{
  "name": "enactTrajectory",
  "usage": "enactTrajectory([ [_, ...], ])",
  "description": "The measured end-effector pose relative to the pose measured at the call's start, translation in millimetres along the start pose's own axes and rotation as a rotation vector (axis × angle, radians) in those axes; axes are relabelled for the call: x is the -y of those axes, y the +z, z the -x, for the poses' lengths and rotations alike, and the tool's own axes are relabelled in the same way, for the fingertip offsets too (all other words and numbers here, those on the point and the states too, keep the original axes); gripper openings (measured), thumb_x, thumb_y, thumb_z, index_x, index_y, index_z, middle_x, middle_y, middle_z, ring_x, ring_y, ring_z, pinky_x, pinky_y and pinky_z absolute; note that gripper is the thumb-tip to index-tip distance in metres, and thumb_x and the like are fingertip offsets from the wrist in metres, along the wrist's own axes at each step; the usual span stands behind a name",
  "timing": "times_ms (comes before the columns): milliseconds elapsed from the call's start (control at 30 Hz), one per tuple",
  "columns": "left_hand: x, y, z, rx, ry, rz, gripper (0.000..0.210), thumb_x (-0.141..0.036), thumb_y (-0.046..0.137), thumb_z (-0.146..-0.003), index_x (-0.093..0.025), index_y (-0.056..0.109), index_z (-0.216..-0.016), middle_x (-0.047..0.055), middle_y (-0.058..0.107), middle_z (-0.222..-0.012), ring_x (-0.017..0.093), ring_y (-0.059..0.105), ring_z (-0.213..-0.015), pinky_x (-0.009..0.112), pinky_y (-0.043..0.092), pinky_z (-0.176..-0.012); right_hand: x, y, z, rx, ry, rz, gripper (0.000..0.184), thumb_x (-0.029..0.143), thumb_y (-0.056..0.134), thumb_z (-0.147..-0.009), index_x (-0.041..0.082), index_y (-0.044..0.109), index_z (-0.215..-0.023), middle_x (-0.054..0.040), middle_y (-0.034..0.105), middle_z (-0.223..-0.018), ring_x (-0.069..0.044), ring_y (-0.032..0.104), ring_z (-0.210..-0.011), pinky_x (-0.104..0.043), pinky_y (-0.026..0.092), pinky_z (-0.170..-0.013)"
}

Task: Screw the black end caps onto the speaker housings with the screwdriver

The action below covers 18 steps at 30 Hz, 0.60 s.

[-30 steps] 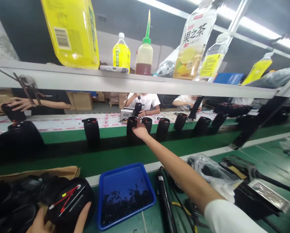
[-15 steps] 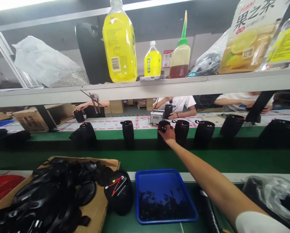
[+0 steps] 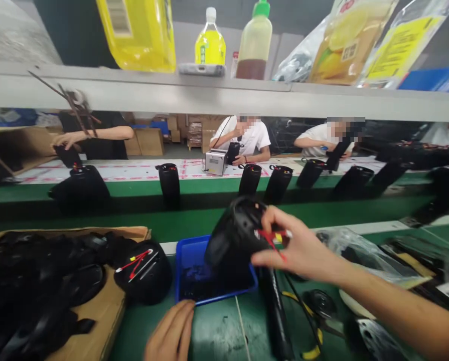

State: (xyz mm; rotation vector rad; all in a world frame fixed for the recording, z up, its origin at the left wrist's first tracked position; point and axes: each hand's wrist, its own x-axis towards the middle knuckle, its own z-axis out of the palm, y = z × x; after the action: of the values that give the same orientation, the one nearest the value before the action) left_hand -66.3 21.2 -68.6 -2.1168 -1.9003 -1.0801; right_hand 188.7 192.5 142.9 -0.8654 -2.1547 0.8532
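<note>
My right hand (image 3: 303, 248) grips a black cylindrical speaker shell (image 3: 234, 235) with red and white wires at its open end, holding it tilted above the blue tray (image 3: 188, 265). My left hand (image 3: 171, 333) lies on the green bench just in front of the tray, fingers together, holding nothing. Another black shell with red and white wires (image 3: 143, 271) rests beside the tray, at the edge of a cardboard box (image 3: 107, 311) full of black parts.
Several black shells stand on the green conveyor belt (image 3: 209, 220). People sit working on its far side. A shelf (image 3: 209, 93) overhead carries yellow bottles. Pliers, a black tool, cables and plastic bags lie at the right.
My right hand has pulled back from the conveyor, bringing one black shell over the blue tray. My left hand has come into view on the bench.
</note>
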Motion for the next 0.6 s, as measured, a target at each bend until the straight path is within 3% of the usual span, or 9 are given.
enactTrajectory([
  [33,2.9,7.0,-9.9,0.042,0.024,0.022,0.035,-0.023,0.041,-0.104,-0.016,0.073,-0.117,0.006,0.076,-0.116,0.017,0.073,-0.108,0.024,0.058,-0.099,6.9,2.2,23.0,0.057,0.0,-0.01,0.049,0.042,0.09,-0.07,0.019,0.047,-0.077,0.0019,0.059,-0.084,-0.013,0.058,-0.076,-0.021,0.048,-0.068],
  [100,6.3,20.9,-34.2,0.15,0.03,0.044,0.04,-0.022,0.036,-0.104,-0.014,0.072,-0.119,0.009,0.075,-0.118,0.019,0.072,-0.11,0.029,0.058,-0.1,12.3,10.6,60.5,0.213,0.037,-0.03,0.046,0.037,0.094,-0.065,0.019,0.053,-0.078,-0.004,0.065,-0.108,-0.022,0.061,-0.115,-0.025,0.051,-0.092],
  [167,4.6,33.1,-60.5,0.306,-0.002,0.039,0.031,-0.017,0.044,-0.102,-0.014,0.072,-0.116,0.01,0.075,-0.115,0.02,0.072,-0.109,0.036,0.059,-0.099,9.9,21.6,84.5,0.391,0.133,-0.082,0.041,0.028,0.091,-0.069,0.02,0.053,-0.084,-0.008,0.057,-0.136,-0.027,0.043,-0.142,-0.029,0.044,-0.108],
  [233,-1.1,41.8,-83.7,0.489,-0.022,0.028,0.017,-0.014,0.058,-0.098,-0.014,0.073,-0.106,0.008,0.075,-0.106,0.021,0.071,-0.103,0.041,0.06,-0.095,6.3,31.7,95.9,0.523,0.207,-0.117,0.035,0.02,0.083,-0.075,0.021,0.051,-0.089,-0.0092,0.041,-0.155,-0.026,0.032,-0.149,-0.029,0.041,-0.113],
  [367,-11.9,44.1,-111.2,0.749,-0.065,-0.001,0.007,-0.018,0.067,-0.094,-0.013,0.07,-0.092,0.004,0.072,-0.099,0.021,0.069,-0.101,0.044,0.058,-0.093,6.7,38.7,102.6,0.607,0.198,-0.048,0.033,0.003,0.069,-0.078,0.023,0.053,-0.099,-0.0046,0.024,-0.164,-0.022,0.041,-0.144,-0.024,0.046,-0.107],
  [467,-12.0,37.6,-116.6,0.825,-0.118,0.008,0.01,-0.019,0.066,-0.095,-0.013,0.069,-0.088,0.004,0.07,-0.098,0.02,0.067,-0.1,0.043,0.056,-0.092,1.3,35.7,113.0,0.567,0.202,-0.065,0.053,0.006,0.072,-0.079,0.029,0.054,-0.124,-0.0055,0.014,-0.167,-0.025,0.036,-0.147,-0.031,0.045,-0.112],
  [533,-9.4,34.0,-115.7,0.827,-0.143,0.045,0.011,-0.018,0.063,-0.096,-0.013,0.068,-0.087,0.004,0.069,-0.096,0.02,0.066,-0.097,0.041,0.055,-0.09,-11.9,37.2,122.8,0.369,0.238,-0.024,0.058,0.026,0.071,-0.088,0.033,0.047,-0.14,-0.0056,0.021,-0.165,-0.025,0.031,-0.15,-0.037,0.038,-0.118],
  [600,-6.3,33.2,-112.9,0.793,-0.154,0.103,0.016,-0.018,0.058,-0.098,-0.014,0.068,-0.087,0.004,0.068,-0.094,0.02,0.064,-0.096,0.04,0.052,-0.091,-31.7,46.2,130.6,0.09,0.369,0.148,0.051,0.046,0.053,-0.099,0.03,0.042,-0.146,-0.0101,0.039,-0.155,-0.026,0.042,-0.143,-0.044,0.04,-0.117],
])
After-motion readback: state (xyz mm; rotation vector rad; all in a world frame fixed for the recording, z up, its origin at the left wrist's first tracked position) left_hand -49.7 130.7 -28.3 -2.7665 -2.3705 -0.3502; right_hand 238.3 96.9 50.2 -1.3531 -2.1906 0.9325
